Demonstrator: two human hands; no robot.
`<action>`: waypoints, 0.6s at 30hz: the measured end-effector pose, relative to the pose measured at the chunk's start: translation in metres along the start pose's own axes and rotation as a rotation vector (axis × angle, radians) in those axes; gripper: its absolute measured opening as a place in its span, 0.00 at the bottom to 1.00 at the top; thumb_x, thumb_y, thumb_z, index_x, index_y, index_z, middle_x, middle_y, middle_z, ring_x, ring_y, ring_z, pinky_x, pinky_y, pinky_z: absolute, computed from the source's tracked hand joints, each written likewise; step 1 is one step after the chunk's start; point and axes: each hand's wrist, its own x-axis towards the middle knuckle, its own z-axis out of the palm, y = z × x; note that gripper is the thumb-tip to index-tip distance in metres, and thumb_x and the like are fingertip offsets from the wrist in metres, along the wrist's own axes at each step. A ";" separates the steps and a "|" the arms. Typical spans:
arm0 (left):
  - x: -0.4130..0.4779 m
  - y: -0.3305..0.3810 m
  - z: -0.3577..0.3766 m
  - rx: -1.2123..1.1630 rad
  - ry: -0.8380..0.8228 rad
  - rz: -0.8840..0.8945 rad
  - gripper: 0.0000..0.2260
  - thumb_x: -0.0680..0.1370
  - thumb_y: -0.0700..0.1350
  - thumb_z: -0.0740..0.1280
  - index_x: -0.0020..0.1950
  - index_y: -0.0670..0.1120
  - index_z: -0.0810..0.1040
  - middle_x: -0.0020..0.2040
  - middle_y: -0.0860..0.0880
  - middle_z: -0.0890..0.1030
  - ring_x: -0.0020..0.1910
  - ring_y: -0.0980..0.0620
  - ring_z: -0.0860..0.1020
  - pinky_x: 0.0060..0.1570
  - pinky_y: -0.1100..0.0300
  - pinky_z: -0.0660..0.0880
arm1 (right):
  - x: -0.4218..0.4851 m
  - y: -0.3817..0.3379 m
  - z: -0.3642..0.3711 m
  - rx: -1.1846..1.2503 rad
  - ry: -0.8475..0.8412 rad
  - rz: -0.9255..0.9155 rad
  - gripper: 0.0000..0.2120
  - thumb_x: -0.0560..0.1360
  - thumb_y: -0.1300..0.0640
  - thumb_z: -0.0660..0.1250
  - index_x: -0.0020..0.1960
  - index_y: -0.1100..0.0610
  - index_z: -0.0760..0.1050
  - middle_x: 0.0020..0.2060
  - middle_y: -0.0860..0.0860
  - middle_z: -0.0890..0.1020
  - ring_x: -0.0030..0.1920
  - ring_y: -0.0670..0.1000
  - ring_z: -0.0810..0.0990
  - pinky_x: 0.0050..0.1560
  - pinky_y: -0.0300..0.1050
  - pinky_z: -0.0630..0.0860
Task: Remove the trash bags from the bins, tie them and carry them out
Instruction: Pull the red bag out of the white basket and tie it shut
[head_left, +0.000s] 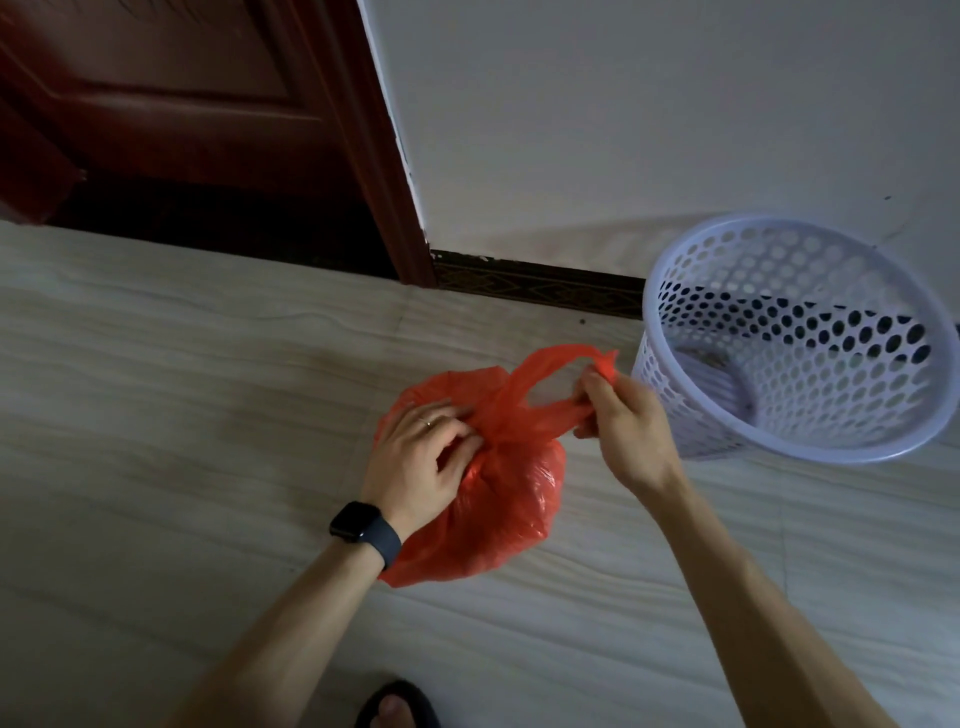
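Note:
A full red plastic trash bag (506, 506) sits on the pale floor in the middle of the view, its neck gathered. My left hand (421, 457), with a dark watch on the wrist, pinches the gathered neck of the bag. My right hand (621, 415) grips one red handle loop and holds it stretched out to the right. A white perforated plastic bin (795, 338) stands to the right by the wall, with no bag lining it and a little debris at its bottom.
A dark red wooden door and frame (332, 156) stand at the upper left, beside a white wall (623, 104) with a dark skirting strip. My foot in a black sandal (397, 706) shows at the bottom edge. Pale tiled floor spreads left and below.

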 end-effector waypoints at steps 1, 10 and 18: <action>-0.001 0.003 -0.001 -0.004 0.002 -0.004 0.10 0.77 0.53 0.66 0.46 0.49 0.83 0.56 0.54 0.83 0.60 0.52 0.79 0.64 0.56 0.69 | -0.003 -0.003 0.002 -0.006 -0.044 -0.014 0.15 0.77 0.47 0.62 0.38 0.52 0.81 0.34 0.52 0.83 0.37 0.59 0.81 0.48 0.65 0.80; -0.006 0.024 0.000 0.291 -0.163 -0.055 0.33 0.73 0.71 0.59 0.70 0.52 0.73 0.69 0.50 0.75 0.71 0.47 0.69 0.73 0.47 0.58 | -0.004 -0.032 0.011 0.689 0.114 0.106 0.17 0.82 0.55 0.62 0.35 0.55 0.74 0.29 0.50 0.76 0.30 0.49 0.76 0.36 0.44 0.75; -0.005 0.021 0.012 0.340 -0.100 -0.085 0.34 0.70 0.72 0.62 0.70 0.53 0.74 0.66 0.49 0.78 0.70 0.45 0.72 0.72 0.44 0.62 | 0.003 -0.050 0.003 0.590 0.020 0.147 0.19 0.84 0.51 0.58 0.35 0.57 0.70 0.24 0.49 0.60 0.24 0.47 0.57 0.29 0.45 0.54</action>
